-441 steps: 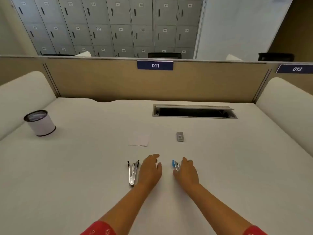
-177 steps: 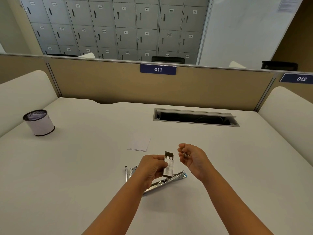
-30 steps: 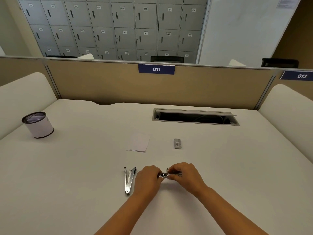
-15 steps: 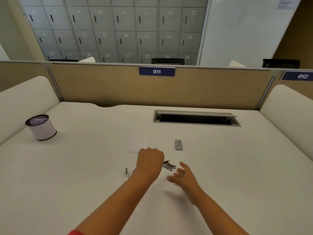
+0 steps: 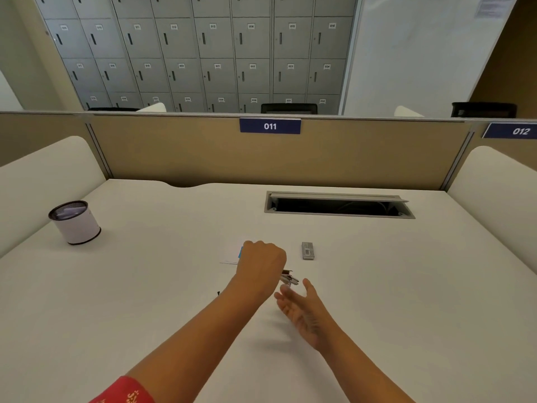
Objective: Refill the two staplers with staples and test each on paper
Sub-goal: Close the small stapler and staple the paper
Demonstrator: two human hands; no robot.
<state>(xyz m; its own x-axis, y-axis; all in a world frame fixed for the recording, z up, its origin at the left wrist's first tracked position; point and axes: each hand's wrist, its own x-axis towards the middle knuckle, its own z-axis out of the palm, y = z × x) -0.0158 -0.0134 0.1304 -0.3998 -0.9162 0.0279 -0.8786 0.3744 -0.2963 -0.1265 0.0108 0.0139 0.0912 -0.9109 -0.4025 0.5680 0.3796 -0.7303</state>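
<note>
- Stapler of bright metal with a blue end (image 5: 289, 278) sits in the left hand (image 5: 263, 264), whose fingers are curled round it from above; the metal tail pokes out toward the right and a sliver of blue shows at the far side of the fist, so the working end points at the paper.
- That fist hovers over the near edge of the small white sheet of paper (image 5: 232, 254), seemingly to bring the stapler's mouth onto the sheet for a test; whether the paper is already between its arms cannot be told.
- Right hand (image 5: 302, 311) hangs just behind the stapler's tail with fingers straight and spread, holding nothing, free to steady the sheet or press down.
- Second stapler is almost wholly hidden under the left forearm; only a dark tip (image 5: 218, 293) shows on the white desk (image 5: 406, 286), so it is judged not yet tested.
- Small grey staple box (image 5: 307, 250) lies apart to the right of the paper, within easy reach for the next refill.
- White cylindrical pot with a dark rim (image 5: 76, 222) stands far off at the left.
</note>
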